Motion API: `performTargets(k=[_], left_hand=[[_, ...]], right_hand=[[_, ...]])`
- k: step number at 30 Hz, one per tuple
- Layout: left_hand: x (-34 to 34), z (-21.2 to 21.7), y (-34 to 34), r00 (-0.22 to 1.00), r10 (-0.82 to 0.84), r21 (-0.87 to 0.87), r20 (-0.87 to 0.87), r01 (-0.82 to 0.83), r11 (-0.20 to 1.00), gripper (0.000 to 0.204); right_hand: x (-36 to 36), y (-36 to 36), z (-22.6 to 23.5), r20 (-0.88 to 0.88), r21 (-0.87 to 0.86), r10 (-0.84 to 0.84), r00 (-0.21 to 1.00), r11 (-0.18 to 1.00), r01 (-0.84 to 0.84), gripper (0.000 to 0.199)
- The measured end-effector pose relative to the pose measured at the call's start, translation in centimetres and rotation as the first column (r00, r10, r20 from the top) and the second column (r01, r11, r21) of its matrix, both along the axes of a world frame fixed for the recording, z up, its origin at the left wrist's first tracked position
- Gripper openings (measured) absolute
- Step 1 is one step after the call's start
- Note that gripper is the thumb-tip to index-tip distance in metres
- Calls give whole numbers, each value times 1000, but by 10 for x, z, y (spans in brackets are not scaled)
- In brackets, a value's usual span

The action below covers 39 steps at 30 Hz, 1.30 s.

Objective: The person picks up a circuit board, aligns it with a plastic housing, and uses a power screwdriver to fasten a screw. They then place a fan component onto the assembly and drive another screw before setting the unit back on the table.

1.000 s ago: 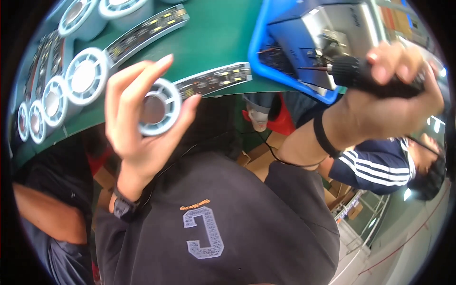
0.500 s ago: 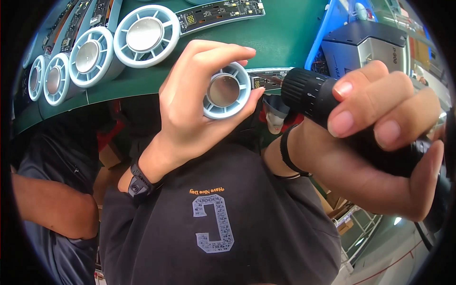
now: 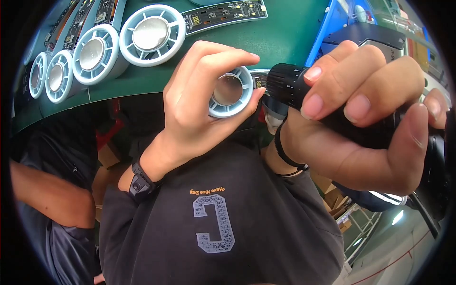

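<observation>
My left hand [image 3: 187, 107] is wrapped round a small light-blue handheld fan body [image 3: 250, 92], its spoked ring and silver round centre facing up. A narrow circuit board [image 3: 258, 82] runs out from the fan's right side. In my right hand [image 3: 370, 90] is a black electric screwdriver [image 3: 285, 84], lying nearly level with its ribbed collar pointing left at that board. The collar covers part of the board, and the screwdriver's tip cannot be made out. Just beyond my left hand lies a similar fan body [image 3: 180, 35] with its circuit board [image 3: 228, 15] uncovered.
Several more fan bodies [image 3: 95, 53] stand in a row at the left of the green bench [image 3: 280, 45]. A blue bin edge [image 3: 324, 31] and a grey-and-black boxy machine [image 3: 363, 34] are at the far right. Another person's arm [image 3: 52, 197] is at the left.
My right hand has brought the screwdriver leftward, closer to the fan body, so its collar hides more of the board. My left hand keeps its hold, shifted slightly right in view.
</observation>
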<state>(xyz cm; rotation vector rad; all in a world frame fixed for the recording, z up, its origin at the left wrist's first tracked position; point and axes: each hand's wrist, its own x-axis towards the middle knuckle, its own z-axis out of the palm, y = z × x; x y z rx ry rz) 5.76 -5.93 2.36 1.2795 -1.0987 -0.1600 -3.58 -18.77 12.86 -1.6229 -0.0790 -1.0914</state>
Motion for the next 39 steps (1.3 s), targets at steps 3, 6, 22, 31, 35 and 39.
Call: performTargets(k=[3,6,22,31,35,39], left_hand=[[0,1,-3,1000,-17,9,2,17,1000,50],[4,6,0,999,-23,53,48,20,998,51],[-3,11,-3,972,-7,165,234,-33,986,65],[-3,15,-6,971,28,177,239,-72,982,67],[6,9,-7,973,-41,111,229,16,994,67],[13,5,-4,977,-84,93,197,67,993,67]], right_hand=[[0,0,1,2,73,9,1000,997,-9,28],[-4,1,0,7,101,-19,1000,995,18,28],[-120,-102,47,181,-392,-737,651,553,735,24],[-132,-96,52,34,-248,-559,829,798,549,25],[-80,-25,39,-26,-128,-405,914,908,399,26],[-54,-2,32,-73,-37,-263,962,965,261,27]])
